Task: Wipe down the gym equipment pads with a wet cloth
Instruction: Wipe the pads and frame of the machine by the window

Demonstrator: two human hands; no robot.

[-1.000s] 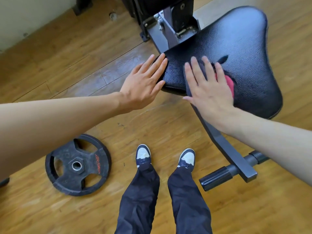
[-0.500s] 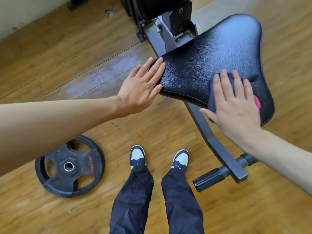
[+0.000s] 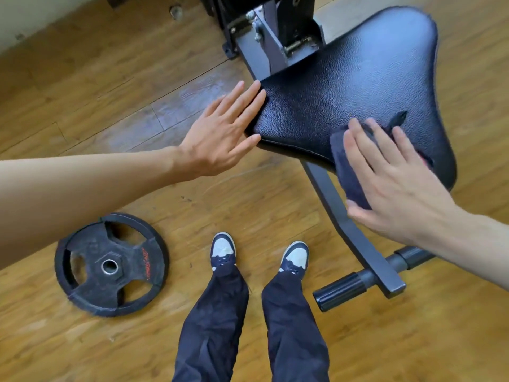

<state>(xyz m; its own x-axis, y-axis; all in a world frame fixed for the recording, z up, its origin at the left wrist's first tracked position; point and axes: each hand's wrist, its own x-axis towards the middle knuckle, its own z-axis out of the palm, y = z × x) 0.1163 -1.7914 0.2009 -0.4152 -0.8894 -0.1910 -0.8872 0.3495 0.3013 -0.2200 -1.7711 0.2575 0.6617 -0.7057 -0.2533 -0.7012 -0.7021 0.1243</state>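
Item: cloth, prob. soft, limp, damp; R hand fingers straight, pressing it flat on grippy pad; L hand fingers straight, bracing pad edge.

Cloth swept rightward along the near edge of the pad
The right hand, flat on the cloth, slid from just beside the left hand to the pad's near right side, so the gap between the hands widened; more of the cloth came to hang over the near edge, and its pink patch shrank to a sliver by the fingers
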